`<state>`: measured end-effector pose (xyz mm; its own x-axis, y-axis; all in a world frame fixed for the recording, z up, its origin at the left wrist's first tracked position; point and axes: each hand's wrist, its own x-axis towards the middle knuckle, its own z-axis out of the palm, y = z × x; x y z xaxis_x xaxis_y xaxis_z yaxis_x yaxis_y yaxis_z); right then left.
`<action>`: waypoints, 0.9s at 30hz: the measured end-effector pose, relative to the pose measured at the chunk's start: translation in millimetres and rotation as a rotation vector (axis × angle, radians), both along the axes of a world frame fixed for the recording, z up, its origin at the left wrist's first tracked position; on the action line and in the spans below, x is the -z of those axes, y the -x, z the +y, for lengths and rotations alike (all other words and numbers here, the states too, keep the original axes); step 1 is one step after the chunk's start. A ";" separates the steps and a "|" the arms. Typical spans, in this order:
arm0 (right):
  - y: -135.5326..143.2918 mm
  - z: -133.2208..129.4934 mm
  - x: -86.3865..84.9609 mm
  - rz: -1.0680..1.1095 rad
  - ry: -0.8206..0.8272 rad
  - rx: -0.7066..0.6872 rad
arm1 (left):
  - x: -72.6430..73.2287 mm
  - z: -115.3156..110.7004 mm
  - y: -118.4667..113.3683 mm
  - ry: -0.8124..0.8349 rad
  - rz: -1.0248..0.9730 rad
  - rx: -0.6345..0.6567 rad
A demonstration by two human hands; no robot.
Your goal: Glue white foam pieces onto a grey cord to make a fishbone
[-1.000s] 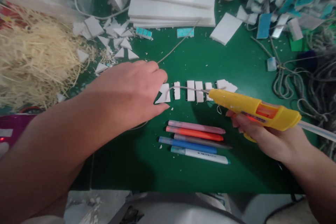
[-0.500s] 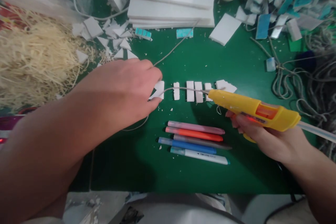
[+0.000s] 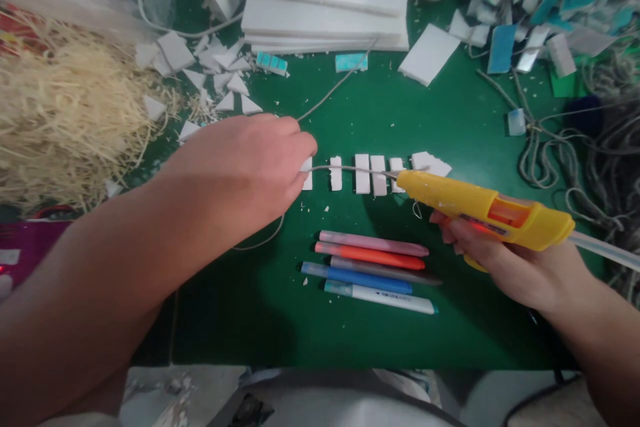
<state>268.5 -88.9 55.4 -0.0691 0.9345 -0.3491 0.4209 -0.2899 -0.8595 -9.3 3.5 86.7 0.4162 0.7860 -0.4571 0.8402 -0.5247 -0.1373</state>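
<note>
My right hand [image 3: 490, 257] grips a yellow hot glue gun [image 3: 480, 203], with its nozzle touching down at the right stretch of a thin grey cord [image 3: 345, 168]. This cord runs across a row of small white foam pieces [image 3: 363, 173]. At the row's left end my left hand [image 3: 255, 167] is closed, pinching the cord over a foam piece [image 3: 307, 177] that it partly covers. A pointed foam piece [image 3: 431, 163] lies at the right end of the row, just beyond the nozzle. My left fingertips are partly hidden.
Several marker pens [image 3: 373, 260] lie in front of the row. White foam sheets [image 3: 325, 20] are stacked at the back. Pale shredded straw [image 3: 75, 113] and foam scraps [image 3: 220, 67] fill the left. Tangled grey cord [image 3: 545, 153] and a foam scrap heap [image 3: 565, 0] occupy the right.
My left hand has shifted slightly right along the cord, and its thumb and fingers have come together, covering more of the leftmost foam piece. The glue gun has stayed almost still.
</note>
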 end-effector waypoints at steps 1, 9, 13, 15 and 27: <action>0.6 0.5 0.0 0.003 0.005 0.007 | -0.3 0.2 0.2 0.007 -0.002 -0.006; -2.8 -3.0 1.5 -0.020 -0.003 0.027 | 0.2 -6.5 8.7 0.004 -0.054 -0.020; -0.6 -1.4 1.1 -0.013 0.025 0.047 | 2.5 -7.5 11.4 -0.040 0.003 0.062; 1.5 0.2 0.2 0.000 0.048 0.064 | 3.1 -7.0 12.0 -0.056 0.014 0.086; -0.6 -0.3 -1.0 -0.070 -0.007 -0.010 | -1.0 -3.8 8.0 -0.014 0.016 -0.042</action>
<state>269.1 -89.1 56.5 -0.0544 0.9364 -0.3468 0.4829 -0.2793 -0.8299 -17.3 -0.2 87.7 0.3755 0.8090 -0.4523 0.8589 -0.4871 -0.1582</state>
